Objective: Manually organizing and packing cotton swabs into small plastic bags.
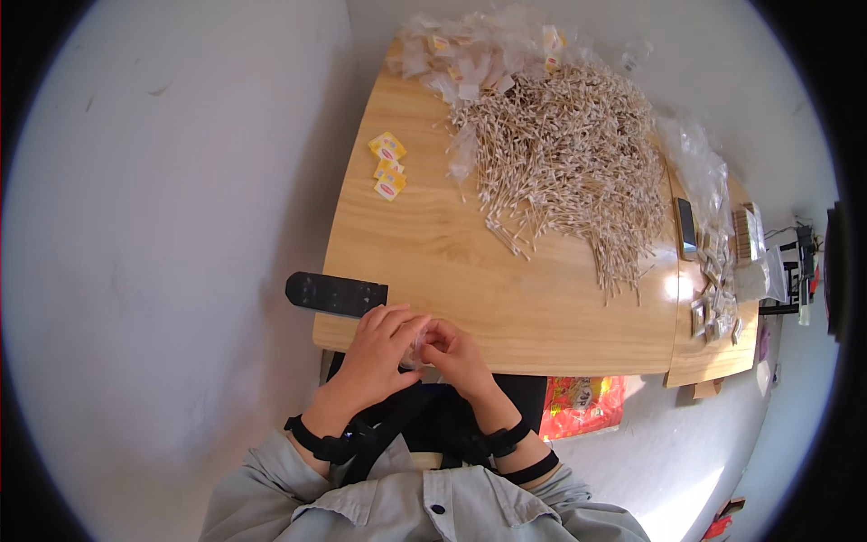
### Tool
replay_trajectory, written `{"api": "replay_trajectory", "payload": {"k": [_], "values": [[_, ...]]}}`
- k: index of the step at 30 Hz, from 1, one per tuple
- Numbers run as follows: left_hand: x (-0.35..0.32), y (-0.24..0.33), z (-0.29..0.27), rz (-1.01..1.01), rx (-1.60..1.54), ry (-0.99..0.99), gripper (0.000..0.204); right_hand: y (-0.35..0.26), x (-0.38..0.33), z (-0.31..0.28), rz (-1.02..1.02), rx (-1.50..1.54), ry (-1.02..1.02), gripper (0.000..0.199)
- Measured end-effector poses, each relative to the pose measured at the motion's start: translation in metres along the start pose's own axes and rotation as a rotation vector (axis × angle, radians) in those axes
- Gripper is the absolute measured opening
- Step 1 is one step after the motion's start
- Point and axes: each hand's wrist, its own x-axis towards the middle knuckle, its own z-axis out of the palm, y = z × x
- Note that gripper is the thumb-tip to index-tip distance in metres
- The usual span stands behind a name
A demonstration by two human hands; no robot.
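- A pale wall [199,181] flanks the wooden surface [433,262].
- Eight o'clock: black strip [330,293], crowding the left hand [372,352].
- Ten: loose yellow cards [388,169].
- Seven: both hands' fingers close on clear plastic [413,353], seemingly unfinished; right hand [459,361] pinching.
- One: swab heap [569,154], unpacked.
- Four: small packets [719,312], apparently done.

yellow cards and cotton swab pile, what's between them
In the head view, between the yellow cards and the swab pile: wooden tabletop, then crumpled clear plastic at the pile's left edge.
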Motion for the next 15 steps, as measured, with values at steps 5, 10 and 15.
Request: {"api": "replay_trajectory", "payload": {"k": [5,10,15], "values": [[-0.003,-0.005,-0.002,-0.067,-0.095,-0.066,0.076,-0.002,0.0,0.001,0.007,-0.048,-0.02,0.032],[-0.005,-0.007,-0.003,-0.099,-0.128,-0.052,0.071,0.008,0.002,0.004,-0.036,-0.093,0.017,0.03],[-0.001,0.0,-0.001,-0.118,-0.084,-0.085,0.068,0.015,0.005,0.003,-0.159,-0.212,0.101,0.029]]}}
